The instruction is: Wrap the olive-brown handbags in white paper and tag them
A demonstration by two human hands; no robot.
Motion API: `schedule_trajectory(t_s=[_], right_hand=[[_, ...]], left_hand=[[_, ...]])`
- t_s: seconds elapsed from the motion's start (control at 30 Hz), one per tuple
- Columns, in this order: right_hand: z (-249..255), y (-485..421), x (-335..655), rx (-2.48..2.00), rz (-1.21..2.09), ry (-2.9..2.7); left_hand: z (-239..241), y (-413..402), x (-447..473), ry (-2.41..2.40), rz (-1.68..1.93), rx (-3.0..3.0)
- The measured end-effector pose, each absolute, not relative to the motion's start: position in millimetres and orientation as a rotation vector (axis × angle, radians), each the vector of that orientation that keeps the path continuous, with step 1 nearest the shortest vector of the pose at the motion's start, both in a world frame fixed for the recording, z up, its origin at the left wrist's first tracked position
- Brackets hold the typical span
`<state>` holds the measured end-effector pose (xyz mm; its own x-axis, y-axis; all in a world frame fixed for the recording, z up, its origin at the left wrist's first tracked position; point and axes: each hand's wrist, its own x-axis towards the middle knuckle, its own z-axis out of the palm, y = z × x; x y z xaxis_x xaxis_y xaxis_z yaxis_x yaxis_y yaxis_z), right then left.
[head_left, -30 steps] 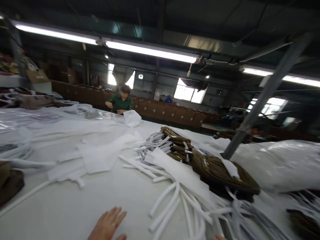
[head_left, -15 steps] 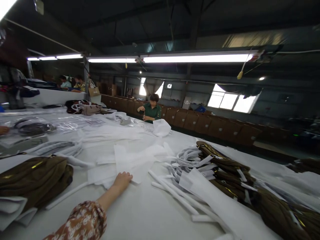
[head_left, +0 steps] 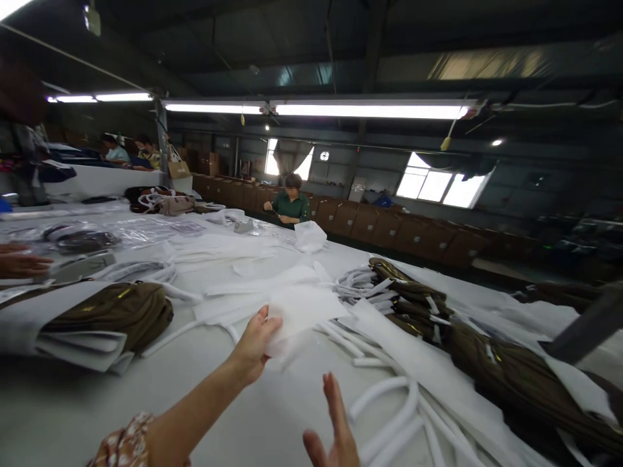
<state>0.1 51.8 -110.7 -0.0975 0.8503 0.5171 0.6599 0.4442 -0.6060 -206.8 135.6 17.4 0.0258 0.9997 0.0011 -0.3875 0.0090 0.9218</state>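
Observation:
My left hand [head_left: 254, 347] is stretched out over the white table [head_left: 97, 415] and pinches the near corner of a thin white fabric sheet [head_left: 302, 311], lifting it off the surface. At the bottom edge my right hand [head_left: 335, 428] is raised, fingers spread, holding nothing and a short way below the sheet. White padded strips [head_left: 384, 402] lie just right of both hands. Beyond them a row of olive-brown folded garments [head_left: 487, 363] runs off to the right.
Another olive-brown bundle [head_left: 121, 311] wrapped in white sits at the left. Someone else's hand [head_left: 22, 264] rests at the far left edge. A person in green [head_left: 291, 207] works at the table's far side. Clear plastic bags [head_left: 141, 230], brown cartons [head_left: 389, 227] and a grey pole [head_left: 584, 331] are also around.
My left hand went from lying flat on the white sheets to pinching one sheet and lifting it. My right hand has come up into view. The camera shifted slightly.

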Motion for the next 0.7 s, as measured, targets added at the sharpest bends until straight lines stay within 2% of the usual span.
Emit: schedule_trajectory(t_s=[0.13, 0.33, 0.5, 0.6, 0.7], right_hand=[[-94, 11, -54, -1.289, 0.384, -1.767], [-69, -24, -78, -1.378, 0.467, -1.431], [-43, -57, -67, -1.312, 1.101, -1.157], [-61, -84, -66, -1.256, 1.331, -1.103], [-112, -105, -66, -1.477, 1.093, -1.213]], left_hand=[[8, 79, -210, 0.910, 1.139, 0.555], [0, 37, -217, 0.852, 1.009, 0.650], [9, 57, -240, 0.894, 1.131, 1.050], [-3, 82, -237, 1.012, 1.214, 1.251], [-42, 90, -217, 1.172, 1.108, 1.462]])
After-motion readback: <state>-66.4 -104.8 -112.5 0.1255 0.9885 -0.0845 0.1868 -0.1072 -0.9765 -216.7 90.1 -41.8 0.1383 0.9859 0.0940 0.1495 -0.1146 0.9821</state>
